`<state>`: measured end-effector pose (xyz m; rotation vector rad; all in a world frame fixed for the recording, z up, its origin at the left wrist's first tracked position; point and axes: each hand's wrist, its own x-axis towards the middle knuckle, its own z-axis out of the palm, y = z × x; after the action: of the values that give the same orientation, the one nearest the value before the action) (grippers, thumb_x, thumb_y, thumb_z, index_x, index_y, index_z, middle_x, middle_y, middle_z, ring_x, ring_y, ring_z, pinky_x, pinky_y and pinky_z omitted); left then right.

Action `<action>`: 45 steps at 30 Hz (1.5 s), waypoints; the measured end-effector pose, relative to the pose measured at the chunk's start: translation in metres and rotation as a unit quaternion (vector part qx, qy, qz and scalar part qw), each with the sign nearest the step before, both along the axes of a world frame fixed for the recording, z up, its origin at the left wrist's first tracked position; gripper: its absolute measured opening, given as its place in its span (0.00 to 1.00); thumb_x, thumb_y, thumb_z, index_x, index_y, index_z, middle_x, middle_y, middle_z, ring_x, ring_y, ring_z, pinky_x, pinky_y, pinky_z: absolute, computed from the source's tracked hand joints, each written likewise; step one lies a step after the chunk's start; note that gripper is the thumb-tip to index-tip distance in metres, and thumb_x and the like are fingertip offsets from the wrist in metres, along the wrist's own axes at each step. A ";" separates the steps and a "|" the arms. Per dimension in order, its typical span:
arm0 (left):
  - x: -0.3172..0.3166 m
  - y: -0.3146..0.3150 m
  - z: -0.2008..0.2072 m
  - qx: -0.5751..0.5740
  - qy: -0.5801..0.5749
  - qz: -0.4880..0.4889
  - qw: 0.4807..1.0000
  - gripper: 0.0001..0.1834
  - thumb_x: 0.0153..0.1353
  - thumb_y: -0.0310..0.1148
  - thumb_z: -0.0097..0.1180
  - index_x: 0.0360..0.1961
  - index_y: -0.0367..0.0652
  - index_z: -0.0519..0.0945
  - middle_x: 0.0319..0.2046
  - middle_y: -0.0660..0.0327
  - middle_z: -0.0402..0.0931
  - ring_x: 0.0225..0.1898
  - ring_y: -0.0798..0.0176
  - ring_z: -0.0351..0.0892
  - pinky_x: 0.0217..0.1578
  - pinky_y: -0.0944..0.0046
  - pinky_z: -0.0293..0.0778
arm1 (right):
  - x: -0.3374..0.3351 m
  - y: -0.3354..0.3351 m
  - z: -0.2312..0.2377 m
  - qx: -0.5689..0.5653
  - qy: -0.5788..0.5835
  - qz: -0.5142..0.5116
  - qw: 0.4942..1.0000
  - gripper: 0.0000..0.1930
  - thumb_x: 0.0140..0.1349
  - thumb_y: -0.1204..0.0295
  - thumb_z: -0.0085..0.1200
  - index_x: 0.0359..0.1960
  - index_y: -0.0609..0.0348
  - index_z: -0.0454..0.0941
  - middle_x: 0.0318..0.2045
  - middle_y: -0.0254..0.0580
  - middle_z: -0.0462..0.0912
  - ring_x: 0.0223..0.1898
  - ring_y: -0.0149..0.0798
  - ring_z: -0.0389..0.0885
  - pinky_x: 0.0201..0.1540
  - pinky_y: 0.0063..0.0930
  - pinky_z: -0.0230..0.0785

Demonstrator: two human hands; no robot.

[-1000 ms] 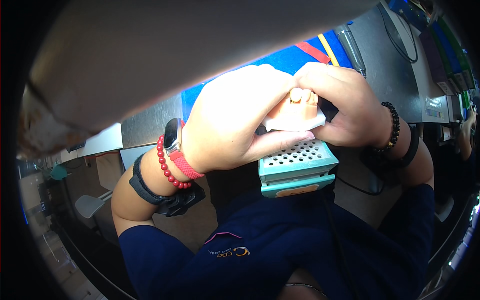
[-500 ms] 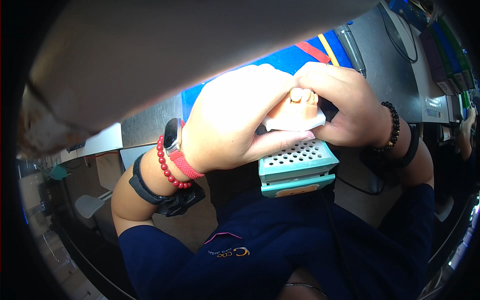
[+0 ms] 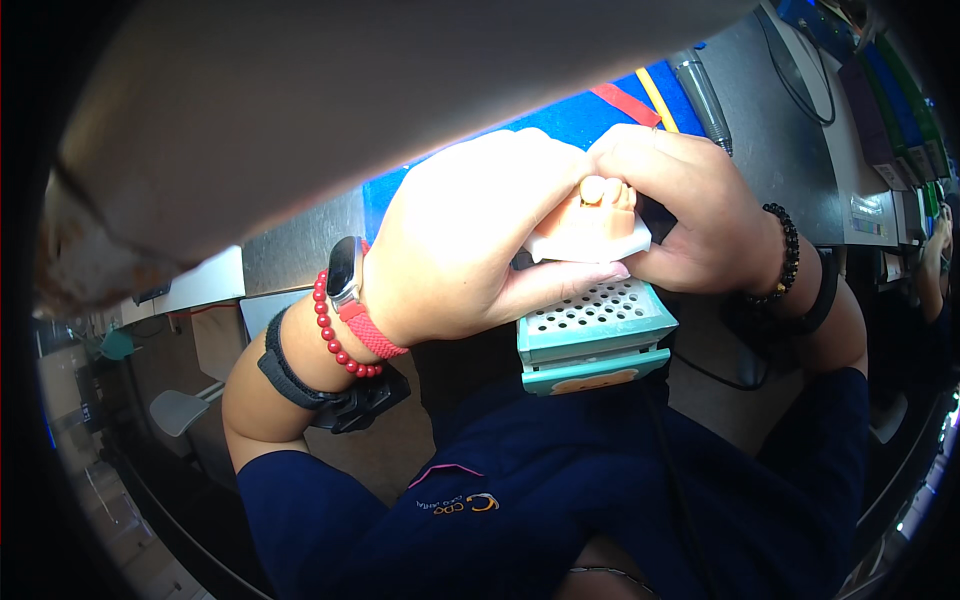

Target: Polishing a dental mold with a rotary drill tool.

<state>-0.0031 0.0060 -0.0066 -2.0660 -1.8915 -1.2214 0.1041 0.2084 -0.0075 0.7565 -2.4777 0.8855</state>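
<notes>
A dental model (image 3: 590, 228) with a pinkish-orange gum part, a white base and several cream teeth is held up in front of me. My left hand (image 3: 470, 235) closes round its left side, the thumb lying along the lower edge of the base. My right hand (image 3: 685, 200) is closed at the model's right side, its thumb by the base corner. The fingertips of both hands meet behind the teeth, so what they touch there is hidden. Just below the model is a teal box (image 3: 597, 352) with a white perforated top.
Under and beyond my hands lies a blue mat (image 3: 560, 122) with a red strip (image 3: 628, 103) and a yellow stick (image 3: 657, 100). A dark handpiece (image 3: 703, 100) rests at its right edge. A large blurred pale shape (image 3: 350, 110) blocks the upper left. Binders (image 3: 885, 120) stand far right.
</notes>
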 end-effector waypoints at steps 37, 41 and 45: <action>0.000 0.000 -0.001 0.005 -0.003 -0.002 1.000 0.31 0.47 0.40 0.77 0.46 0.32 0.77 0.35 0.50 0.78 0.33 0.51 0.79 0.35 0.60 0.75 | 0.000 0.000 0.000 0.002 0.002 0.000 1.000 0.18 0.51 0.67 0.69 0.40 0.60 0.77 0.31 0.43 0.80 0.34 0.47 0.82 0.60 0.43 0.69; 0.000 -0.001 -0.001 -0.002 -0.003 -0.001 1.000 0.31 0.47 0.40 0.77 0.46 0.32 0.77 0.34 0.51 0.78 0.33 0.51 0.79 0.34 0.61 0.75 | 0.000 -0.001 -0.001 -0.003 0.007 0.001 1.000 0.17 0.51 0.67 0.69 0.39 0.59 0.77 0.31 0.42 0.80 0.35 0.47 0.82 0.67 0.48 0.62; 0.002 -0.002 0.005 -0.036 -0.012 0.026 0.999 0.29 0.53 0.48 0.72 0.49 0.37 0.81 0.38 0.54 0.82 0.39 0.52 0.84 0.41 0.59 0.79 | 0.000 0.000 -0.001 -0.004 0.007 0.000 1.000 0.17 0.51 0.67 0.69 0.39 0.59 0.77 0.31 0.42 0.80 0.34 0.47 0.82 0.66 0.48 0.64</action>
<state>-0.0009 0.0039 -0.0020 -2.0321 -2.0150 -1.1880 0.1040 0.2081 -0.0085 0.7576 -2.4602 0.8861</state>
